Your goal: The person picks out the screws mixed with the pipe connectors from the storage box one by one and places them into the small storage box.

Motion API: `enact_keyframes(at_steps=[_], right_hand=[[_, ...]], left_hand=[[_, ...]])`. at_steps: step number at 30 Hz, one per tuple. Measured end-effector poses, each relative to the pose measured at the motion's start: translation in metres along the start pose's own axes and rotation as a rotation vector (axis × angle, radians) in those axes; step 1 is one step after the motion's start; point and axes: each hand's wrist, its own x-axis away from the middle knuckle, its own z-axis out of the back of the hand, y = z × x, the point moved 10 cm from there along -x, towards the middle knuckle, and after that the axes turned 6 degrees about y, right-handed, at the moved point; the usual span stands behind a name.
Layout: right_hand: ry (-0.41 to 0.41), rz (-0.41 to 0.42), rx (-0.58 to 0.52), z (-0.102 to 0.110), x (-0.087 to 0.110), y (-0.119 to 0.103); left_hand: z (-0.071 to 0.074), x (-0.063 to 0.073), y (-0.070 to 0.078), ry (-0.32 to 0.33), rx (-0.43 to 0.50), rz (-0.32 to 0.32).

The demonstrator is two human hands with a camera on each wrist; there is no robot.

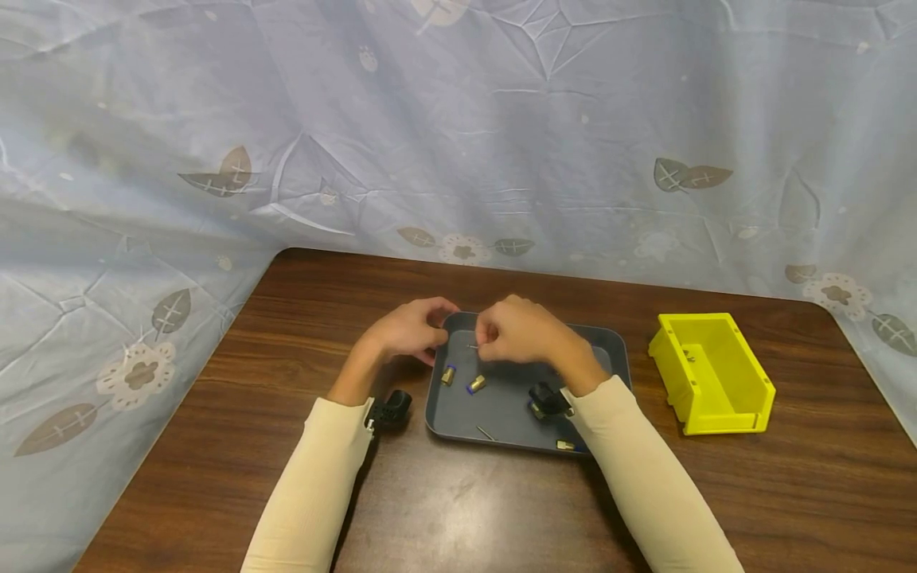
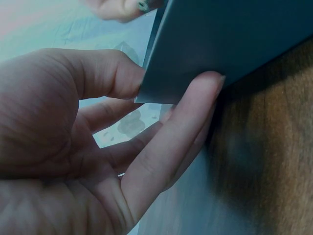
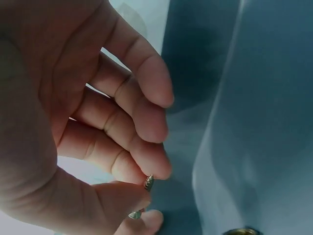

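Observation:
My left hand grips the far left corner of a grey tray. In the left wrist view, fingers lie on either side of the tray's edge. Over the tray's far left part, my right hand pinches a small metal screw between thumb and index finger. The right wrist view shows the threads of this screw poking out past the thumb, with its other fingers loosely bent. Another screw lies near the tray's front edge.
Several brass fittings with blue ends lie in the tray, among them one fitting at the left and another beside it. A yellow bin stands right of the tray, with small screws inside. A patterned curtain hangs behind the table.

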Motion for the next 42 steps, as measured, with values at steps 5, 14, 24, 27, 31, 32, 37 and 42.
enact_keyframes(at_steps=[5,14,24,27,31,32,37,42], right_hand=[[0.029,-0.006,-0.003,0.012,0.010,0.005],[0.115,-0.006,-0.017,0.035,0.034,0.016],[0.228,-0.029,-0.053,0.063,0.068,0.039],[0.251,-0.047,-0.036,0.070,0.079,0.046],[0.286,-0.073,-0.031,0.081,0.095,0.052],[0.296,-0.079,-0.038,0.084,0.100,0.054],[0.358,-0.106,-0.059,0.098,0.120,0.066],[0.420,-0.131,-0.035,0.113,0.138,0.078]], left_hand=[[0.000,0.000,0.001,0.003,0.000,0.003],[-0.001,0.002,0.001,0.012,-0.003,0.005],[-0.001,0.003,0.003,0.014,0.004,0.004],[-0.001,0.002,0.002,0.014,0.001,0.008],[-0.001,0.001,0.000,0.016,0.001,0.011],[-0.001,0.001,-0.001,0.016,0.001,0.011],[-0.002,0.000,-0.002,0.015,0.002,0.006],[-0.001,0.000,-0.001,0.020,-0.008,0.006]])
